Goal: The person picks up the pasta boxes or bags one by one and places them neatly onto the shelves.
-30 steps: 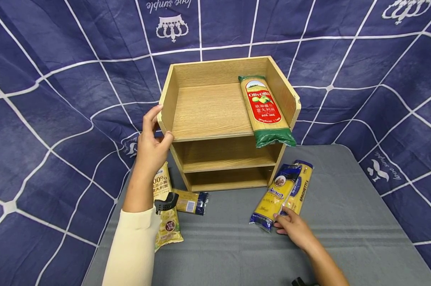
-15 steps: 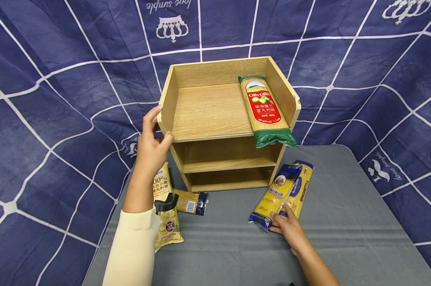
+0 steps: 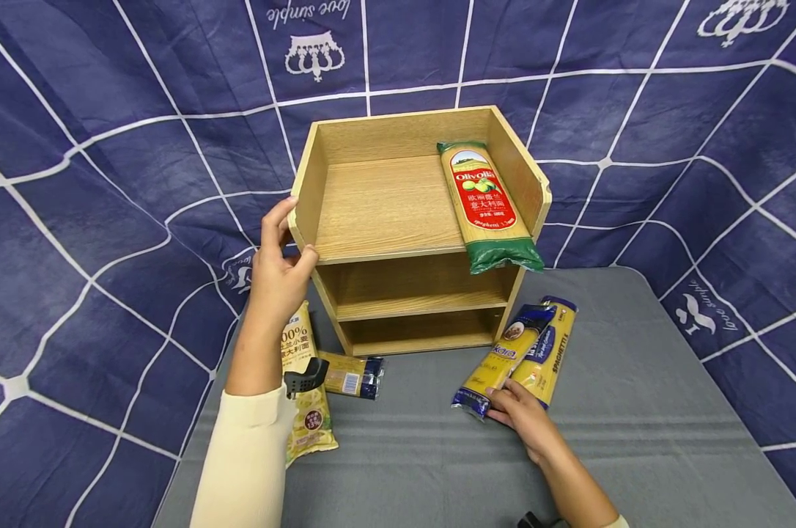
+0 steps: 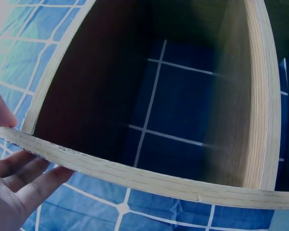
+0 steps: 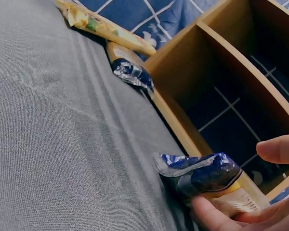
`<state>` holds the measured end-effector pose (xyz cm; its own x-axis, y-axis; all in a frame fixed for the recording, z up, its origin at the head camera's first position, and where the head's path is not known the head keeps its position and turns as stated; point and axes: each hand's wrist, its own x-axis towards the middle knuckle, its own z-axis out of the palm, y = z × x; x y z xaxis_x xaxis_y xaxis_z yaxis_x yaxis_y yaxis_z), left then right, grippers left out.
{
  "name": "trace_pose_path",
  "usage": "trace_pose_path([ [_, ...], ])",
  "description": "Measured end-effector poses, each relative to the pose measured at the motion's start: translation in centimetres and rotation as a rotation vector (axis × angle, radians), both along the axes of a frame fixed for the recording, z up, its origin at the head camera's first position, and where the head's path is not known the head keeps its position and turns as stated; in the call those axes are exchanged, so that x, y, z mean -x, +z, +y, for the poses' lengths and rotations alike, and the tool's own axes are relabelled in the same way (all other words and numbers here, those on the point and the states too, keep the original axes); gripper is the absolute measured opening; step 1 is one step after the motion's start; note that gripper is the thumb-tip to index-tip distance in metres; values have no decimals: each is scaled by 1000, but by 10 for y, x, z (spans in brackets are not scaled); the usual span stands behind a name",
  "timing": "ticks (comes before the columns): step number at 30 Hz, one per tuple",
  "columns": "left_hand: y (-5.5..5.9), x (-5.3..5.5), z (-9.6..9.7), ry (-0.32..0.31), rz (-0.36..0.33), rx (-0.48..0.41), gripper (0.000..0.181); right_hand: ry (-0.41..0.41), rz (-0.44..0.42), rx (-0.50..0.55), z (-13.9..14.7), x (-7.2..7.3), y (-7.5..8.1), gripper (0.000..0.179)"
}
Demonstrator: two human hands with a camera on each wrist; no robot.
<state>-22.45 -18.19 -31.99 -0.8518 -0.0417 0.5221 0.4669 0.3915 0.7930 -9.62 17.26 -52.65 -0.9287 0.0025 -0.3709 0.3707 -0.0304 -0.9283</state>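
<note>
My left hand (image 3: 275, 275) grips the front left corner of a wooden shelf unit (image 3: 385, 253), thumb on the front edge and fingers outside the side panel. The left wrist view shows the same hand (image 4: 24, 185) at that board's edge. Low on the right, my right hand (image 3: 523, 414) holds a yellow and blue spaghetti packet (image 3: 493, 367) by its right side. This packet is tilted, leaning over a second spaghetti packet (image 3: 550, 356). In the right wrist view its blue crinkled end (image 5: 202, 171) shows, with fingertips (image 5: 209, 211) beneath.
An Olivoilà spaghetti packet (image 3: 487, 202) lies on the top shelf at right, its green end past the front edge. Left of the unit on the grey cloth (image 3: 411, 455) lie a long pale-yellow pasta packet (image 3: 312, 422) and a blue-ended packet (image 3: 352, 374). Blue curtains surround everything.
My right hand has moved left and tipped the spaghetti packet, which has shifted left and uncovers more of the packet beside it. The left hand keeps its grip on the shelf unit.
</note>
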Motion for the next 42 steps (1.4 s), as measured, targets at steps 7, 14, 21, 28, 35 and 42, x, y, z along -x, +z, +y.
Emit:
trace_pose_path([
  [7,-1,0,1,-5,-6,22,72,-63,-2,2,-7,3,1,53],
  [14,0,-2,-1,2,-5,-1,73,-136,-1,88,-17,9,-2,49],
  [21,0,-2,-2,1,0,-2,73,-177,-25,136,-19,10,-5,54],
  [28,0,-1,0,5,-5,3,73,-145,1,105,-17,13,-8,46],
  [35,0,-2,-1,14,-16,7,72,-156,37,32,-19,17,-15,42],
  [42,1,-3,-1,9,-10,6,72,-185,21,57,-19,14,-15,43],
])
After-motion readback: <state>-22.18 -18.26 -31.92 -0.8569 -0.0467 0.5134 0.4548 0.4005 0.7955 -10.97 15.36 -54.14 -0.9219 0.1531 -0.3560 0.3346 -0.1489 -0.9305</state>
